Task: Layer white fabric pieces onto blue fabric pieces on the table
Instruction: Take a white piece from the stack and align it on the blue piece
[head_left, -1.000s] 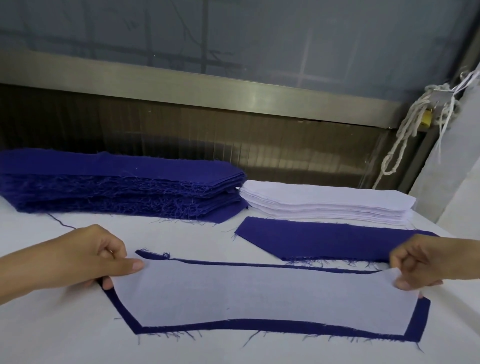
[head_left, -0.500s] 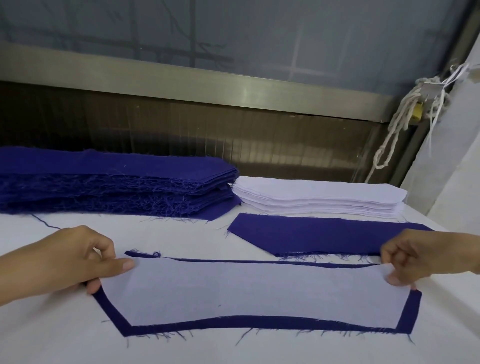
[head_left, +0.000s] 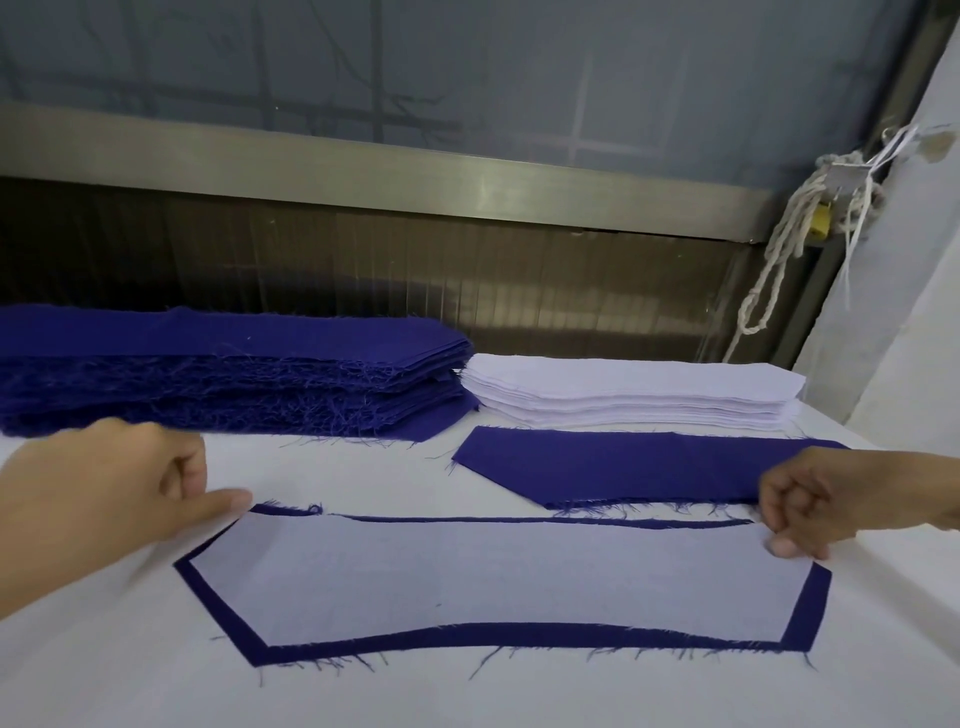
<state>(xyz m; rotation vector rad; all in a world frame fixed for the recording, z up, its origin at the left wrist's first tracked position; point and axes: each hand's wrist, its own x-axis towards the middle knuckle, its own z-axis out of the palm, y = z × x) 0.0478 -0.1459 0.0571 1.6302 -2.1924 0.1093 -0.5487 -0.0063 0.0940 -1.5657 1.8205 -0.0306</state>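
White piece (head_left: 519, 577) lies on blue piece (head_left: 519, 636) near me, blue margin showing around. Left hand (head_left: 104, 493): fingers curled, thumb at far-left corner, cannot tell if gripping. Right hand (head_left: 810, 504) pinches far-right corner. Second blue piece (head_left: 649, 467) behind is uncovered. Blue stack (head_left: 208, 374) and white stack (head_left: 623, 395) wait: most work left, I judge.

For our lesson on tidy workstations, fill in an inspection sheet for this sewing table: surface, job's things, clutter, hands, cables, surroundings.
Surface: table, covered in white cloth.
Job's things: white piece lies flat on blue piece, blue border showing; second blue piece bare behind it; blue stack and white stack at the back.
Clutter: loose threads along frayed edges.
Hands: left hand, thumb tip at the white piece's far left corner; right hand, curled fingers on its far right corner; grips unclear.
Cables: knotted rope hanging at right.
Surroundings: metal rail behind.
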